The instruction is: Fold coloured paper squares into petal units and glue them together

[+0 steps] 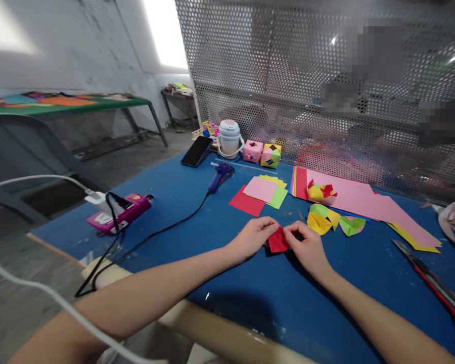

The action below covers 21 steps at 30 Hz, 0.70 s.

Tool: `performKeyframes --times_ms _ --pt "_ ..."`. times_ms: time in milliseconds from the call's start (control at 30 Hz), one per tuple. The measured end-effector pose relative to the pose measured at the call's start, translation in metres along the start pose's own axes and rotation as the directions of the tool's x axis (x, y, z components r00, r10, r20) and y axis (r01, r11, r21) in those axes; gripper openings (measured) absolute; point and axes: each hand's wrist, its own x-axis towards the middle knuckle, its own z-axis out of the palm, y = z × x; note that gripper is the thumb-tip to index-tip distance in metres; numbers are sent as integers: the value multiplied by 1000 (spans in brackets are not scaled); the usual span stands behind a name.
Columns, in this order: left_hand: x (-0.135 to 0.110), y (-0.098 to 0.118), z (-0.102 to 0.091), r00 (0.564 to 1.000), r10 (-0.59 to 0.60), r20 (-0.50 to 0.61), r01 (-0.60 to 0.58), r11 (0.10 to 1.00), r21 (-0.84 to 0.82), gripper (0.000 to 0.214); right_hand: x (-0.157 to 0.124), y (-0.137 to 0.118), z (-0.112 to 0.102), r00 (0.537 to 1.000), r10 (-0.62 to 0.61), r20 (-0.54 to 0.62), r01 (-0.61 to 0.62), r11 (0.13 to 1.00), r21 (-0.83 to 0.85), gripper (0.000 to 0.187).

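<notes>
Between my two hands is a small folded red paper piece (pixel 278 241), held just over the blue table. My left hand (pixel 255 233) pinches its left edge between thumb and fingers. On the opposite side, my right hand (pixel 302 243) grips the right edge the same way. Just beyond lie loose paper squares, a pink one (pixel 261 189) on top and a red one (pixel 247 201) at the side. To the right of my right hand sit a folded yellow and green paper piece (pixel 320 220) and a green one (pixel 352 225).
A blue glue gun (pixel 220 177) with a black cord lies at the back left, near a purple power strip (pixel 123 215). A phone (pixel 197 151), a lidded flask (pixel 229 137) and paper cubes (pixel 252 151) stand behind. A utility knife (pixel 432 283) lies at the right.
</notes>
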Motion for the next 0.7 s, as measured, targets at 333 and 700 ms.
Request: performKeyframes --times_ms 333,700 --pt "-1 4 1 1000 -11 -2 11 998 -54 23 0 1 1 1000 -19 5 19 1000 2 17" --pt "0 2 -2 997 67 -28 -64 994 85 19 0 2 -1 999 -34 3 34 999 -16 20"
